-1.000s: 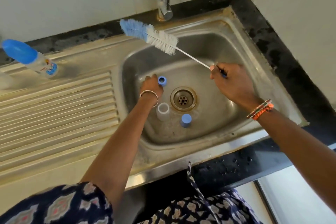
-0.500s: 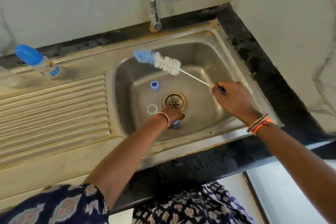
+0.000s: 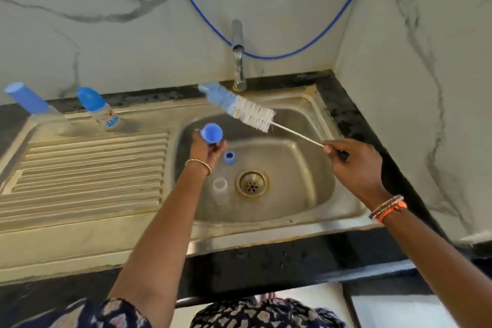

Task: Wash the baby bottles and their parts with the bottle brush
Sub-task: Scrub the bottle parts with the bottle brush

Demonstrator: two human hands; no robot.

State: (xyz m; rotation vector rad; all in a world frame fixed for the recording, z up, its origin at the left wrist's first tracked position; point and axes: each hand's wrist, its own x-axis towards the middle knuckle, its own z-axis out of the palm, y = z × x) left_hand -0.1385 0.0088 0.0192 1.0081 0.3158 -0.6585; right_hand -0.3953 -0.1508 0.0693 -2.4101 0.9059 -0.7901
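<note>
Left hand [image 3: 206, 148] grips blue cap [image 3: 211, 132], open end up, above sink basin's [image 3: 306, 194] left wall. Right hand [image 3: 354, 165] pinches bottle brush [image 3: 247, 110] handle over basin's right side, bristles near tap [image 3: 238, 61]. Blue ring [image 3: 229, 157] and clear bottle [image 3: 220, 189] sit beside drain [image 3: 251, 184]. Two capped bottles [image 3: 99, 109] on drainboard [image 3: 87, 168], well apart from both hands.

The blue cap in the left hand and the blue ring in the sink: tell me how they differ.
The blue cap is held up by the left hand, above the basin; the blue ring lies on the sink floor beside the drain. The cap looks bigger and cup-shaped, its open mouth showing; the ring is short. Both are blue plastic.
</note>
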